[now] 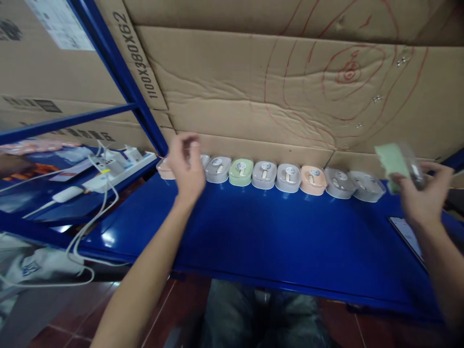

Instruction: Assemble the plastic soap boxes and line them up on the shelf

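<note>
- A big cardboard wall (253,87) stands at the back, with red circles drawn on it.
- In front of it is a long blue desk (253,241). It is shiny and mostly bare in the middle.
- A white power strip (119,166) with plugs and white cables (97,217) sits off to the left, on a lower blue shelf.
- A row of little cases (264,175) lines the back edge of the desk, touching the cardboard. They are grey, green and peach, side by side.
- The left hand (186,166) is up by the left end of the row, just over a peach case (165,169). Its fingers are curled in — I cannot tell if they pinch anything.
- The right hand (422,195) is off past the right end of the row. Its fingers are closed around a green case (393,162) with a clear part, held up in the air. It is blurry.
- A flat dark phone (408,234) lies on the desk under that hand.
- It looks like the step in hand is handling one case while the others wait in line.
- A next move with the green case would call for a steady hold — and care not to bump the row.
</note>
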The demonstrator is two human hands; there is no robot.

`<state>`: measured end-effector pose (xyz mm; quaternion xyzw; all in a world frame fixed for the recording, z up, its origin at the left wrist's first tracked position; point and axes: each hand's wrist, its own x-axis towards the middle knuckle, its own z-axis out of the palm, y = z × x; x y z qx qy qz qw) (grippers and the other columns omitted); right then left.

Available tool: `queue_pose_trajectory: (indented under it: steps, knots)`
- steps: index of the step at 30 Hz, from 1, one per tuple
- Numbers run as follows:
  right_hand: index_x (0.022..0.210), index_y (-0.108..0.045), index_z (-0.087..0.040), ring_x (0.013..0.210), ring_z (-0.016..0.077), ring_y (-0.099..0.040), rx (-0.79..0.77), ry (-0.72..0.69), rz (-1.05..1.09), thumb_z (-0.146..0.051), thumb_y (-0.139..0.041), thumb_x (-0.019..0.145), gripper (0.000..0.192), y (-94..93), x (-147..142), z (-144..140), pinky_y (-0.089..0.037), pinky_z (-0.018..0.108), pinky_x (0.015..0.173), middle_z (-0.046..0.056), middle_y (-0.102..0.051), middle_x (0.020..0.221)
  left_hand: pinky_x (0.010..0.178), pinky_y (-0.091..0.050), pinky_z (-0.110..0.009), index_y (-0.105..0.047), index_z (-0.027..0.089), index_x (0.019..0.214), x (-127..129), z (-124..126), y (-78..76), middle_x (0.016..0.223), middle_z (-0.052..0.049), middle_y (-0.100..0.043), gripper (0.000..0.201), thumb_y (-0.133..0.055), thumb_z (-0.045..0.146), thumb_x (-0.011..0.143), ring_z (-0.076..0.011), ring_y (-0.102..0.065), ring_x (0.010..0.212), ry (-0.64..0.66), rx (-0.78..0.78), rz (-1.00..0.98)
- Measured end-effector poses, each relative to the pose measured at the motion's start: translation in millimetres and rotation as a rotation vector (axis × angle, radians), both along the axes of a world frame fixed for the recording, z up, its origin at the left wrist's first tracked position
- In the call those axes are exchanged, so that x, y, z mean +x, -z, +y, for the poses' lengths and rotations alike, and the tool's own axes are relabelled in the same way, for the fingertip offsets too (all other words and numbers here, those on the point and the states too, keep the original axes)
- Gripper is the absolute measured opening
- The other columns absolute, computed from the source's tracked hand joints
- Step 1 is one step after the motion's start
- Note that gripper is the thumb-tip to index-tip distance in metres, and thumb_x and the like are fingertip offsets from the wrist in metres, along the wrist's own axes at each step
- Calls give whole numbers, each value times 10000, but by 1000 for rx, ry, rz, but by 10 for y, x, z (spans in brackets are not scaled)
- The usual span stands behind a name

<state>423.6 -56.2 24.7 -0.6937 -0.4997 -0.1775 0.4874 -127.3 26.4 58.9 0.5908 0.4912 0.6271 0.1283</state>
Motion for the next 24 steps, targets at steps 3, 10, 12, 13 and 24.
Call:
queue_pose_trajectory:
  steps: [3,10,12,13,24]
  knots:
    - [1520,-486,-351,1288,403,-676,-76,-492,35,-671,-689,959,677,-112,-949,52,-590,626,1042,122,-616,1519,896,-626,-606,-568,371,1506,598,-82,108,1483,-117,-654,663,-620,756,969,-370,-745,1214,661,-236,-54]
    - [1581,-446,-353,1323,422,-650,-243,-1044,-272,-362,-840,816,861,166,-2031,59,-567,644,1112,126,-630,1461,1107,-579,-563,-567,301,1530,931,-166,617,1508,-132,-659,966,-1000,552,703,-371,-663,1354,1095,-420,41]
    - [1609,-403,-362,1339,417,-644,-297,-1102,-287,-316,-832,809,909,284,-2017,26,-563,634,1125,128,-600,1489,1115,-554,-583,-633,264,1439,861,-167,681,1376,-121,-726,913,-1032,517,658,-375,-679,1309,1096,-447,172]
    - [1615,-390,-361,1350,414,-639,-319,-1122,-282,-304,-829,807,921,328,-1997,12,-561,627,1132,130,-585,1503,1097,-555,-588,-644,259,1416,836,-164,694,1339,-117,-737,908,-1040,518,641,-375,-692,1273,1086,-447,239]
    - [1559,-422,-319,1388,393,-600,-409,-1171,-305,-241,-825,770,890,345,-2002,8,-556,598,1153,140,-579,1483,1159,-441,-650,-697,306,1386,758,-67,688,1294,-103,-698,944,-1015,682,581,-422,-593,1300,931,-267,710]
